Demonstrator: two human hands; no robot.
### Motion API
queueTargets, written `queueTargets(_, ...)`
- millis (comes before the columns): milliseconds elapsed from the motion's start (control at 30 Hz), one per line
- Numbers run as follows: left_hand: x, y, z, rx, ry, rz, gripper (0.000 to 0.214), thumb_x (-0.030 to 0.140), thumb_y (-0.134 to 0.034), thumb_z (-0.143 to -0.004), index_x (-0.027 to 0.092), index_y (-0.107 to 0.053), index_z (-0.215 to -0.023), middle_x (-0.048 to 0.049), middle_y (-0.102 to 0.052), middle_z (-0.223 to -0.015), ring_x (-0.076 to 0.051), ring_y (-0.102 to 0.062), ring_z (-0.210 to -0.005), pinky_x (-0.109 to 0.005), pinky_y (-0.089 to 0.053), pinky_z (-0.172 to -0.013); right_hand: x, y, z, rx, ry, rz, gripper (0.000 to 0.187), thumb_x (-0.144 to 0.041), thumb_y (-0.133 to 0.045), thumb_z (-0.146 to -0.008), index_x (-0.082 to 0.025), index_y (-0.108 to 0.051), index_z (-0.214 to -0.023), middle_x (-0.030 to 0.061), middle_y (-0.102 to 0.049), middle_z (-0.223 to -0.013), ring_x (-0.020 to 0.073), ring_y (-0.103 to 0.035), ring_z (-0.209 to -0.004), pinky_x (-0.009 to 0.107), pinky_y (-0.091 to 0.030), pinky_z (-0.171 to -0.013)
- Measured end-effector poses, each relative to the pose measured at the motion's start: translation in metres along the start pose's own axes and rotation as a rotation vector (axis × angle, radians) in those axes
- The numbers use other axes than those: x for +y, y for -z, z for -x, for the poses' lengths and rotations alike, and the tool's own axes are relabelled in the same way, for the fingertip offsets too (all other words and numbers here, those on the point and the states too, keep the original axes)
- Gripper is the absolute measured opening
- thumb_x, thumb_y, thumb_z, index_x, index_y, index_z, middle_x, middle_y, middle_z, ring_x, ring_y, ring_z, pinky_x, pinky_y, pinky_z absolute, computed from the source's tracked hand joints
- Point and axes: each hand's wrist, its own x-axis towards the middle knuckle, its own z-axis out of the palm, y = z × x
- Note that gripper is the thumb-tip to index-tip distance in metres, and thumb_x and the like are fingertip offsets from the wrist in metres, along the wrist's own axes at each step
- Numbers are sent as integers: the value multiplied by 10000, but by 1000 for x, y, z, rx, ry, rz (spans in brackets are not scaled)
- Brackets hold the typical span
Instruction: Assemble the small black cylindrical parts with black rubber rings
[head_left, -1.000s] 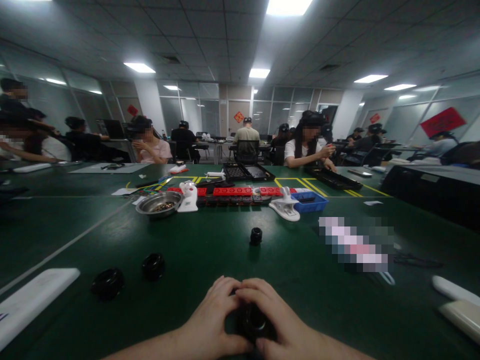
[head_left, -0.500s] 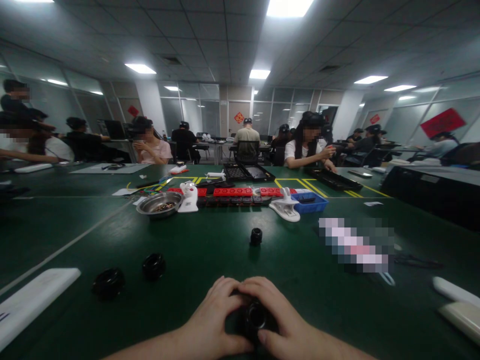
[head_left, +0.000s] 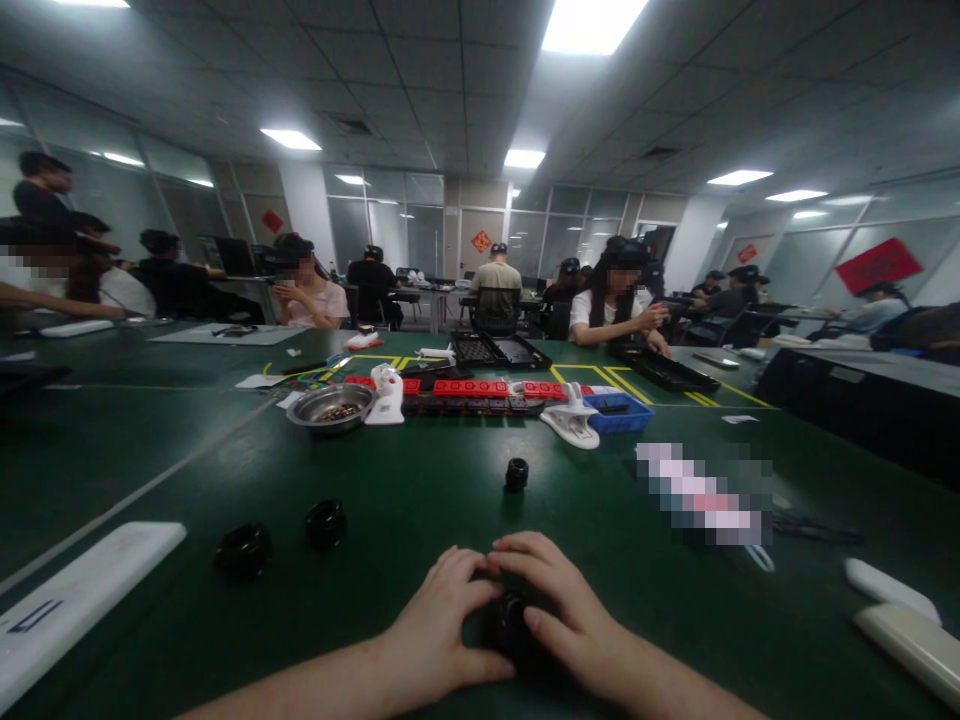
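My left hand (head_left: 435, 625) and my right hand (head_left: 559, 610) are cupped together around a small black round part (head_left: 512, 617) on the green table (head_left: 420, 500), low in the middle of the view. Fingers of both hands curl over it and meet at the top, so most of it is hidden. Three more black round parts stand on the table: a small one (head_left: 515, 473) straight ahead, and two wider ones (head_left: 326, 523) (head_left: 242, 551) to the left of my hands.
A metal bowl (head_left: 331, 406), white clip tools (head_left: 571, 418), red strips (head_left: 471, 388), a blue tray (head_left: 619, 411) and black trays (head_left: 499, 350) lie further back. White flat blocks sit at the left (head_left: 75, 590) and right (head_left: 892, 625) edges. Several people sit across and around the tables.
The view has tilted slightly, so everything sits a little higher and to the right. My right fingers have closed further over the black part, hiding more of it.
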Motion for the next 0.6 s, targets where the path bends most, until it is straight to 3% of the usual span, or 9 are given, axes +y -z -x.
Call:
queueTargets(167,8,-6,5,63,46,3,550,403,-783,-564,288,-610,-1073,-57,-496,-1160,-293,-422,-1081,-478,-301,-968,-23,-2,-34,98,-109,139,247,-288,-486,-824,-205,-570,-1041,92,-537,-1112,233,-473,-1086,396,-377,-937)
queueTargets(267,13,-20,11,100,51,49,598,434,-790,-535,331,-596,-1090,-42,-473,-1199,-308,-401,-1107,-484,-293,-972,-46,-12,-75,45,-199,228,221,-223,-555,-763,-183,-591,-977,94,-524,-1129,236,-464,-1095,387,-365,-942)
queueTargets(400,12,-36,20,102,33,119,585,560,-760,-507,323,-637,-1028,-33,-521,-1114,-298,-437,-1061,-482,-273,-987,-53,-41,-135,-104,-274,270,535,-286,-613,-729,-152,-446,-1219,112,-506,-1190,242,-440,-1139,366,-336,-969)
queueTargets(500,10,-39,23,142,35,160,553,598,-725,-526,326,-650,-1002,-19,-489,-1181,-306,-412,-1098,-448,-302,-977,-35,-72,-172,-226,-312,253,819,-324,-714,-625,-143,-322,-1321,139,-533,-1176,278,-499,-1093,378,-408,-896)
queueTargets(600,12,-37,23,193,-60,190,559,585,-696,-571,333,-609,-1063,8,-436,-1282,-333,-355,-1170,-449,-281,-997,-14,-103,-195,-317,-363,246,986,-347,-773,-544,-92,-263,-1348,195,-518,-1203,319,-512,-1087,407,-426,-876)
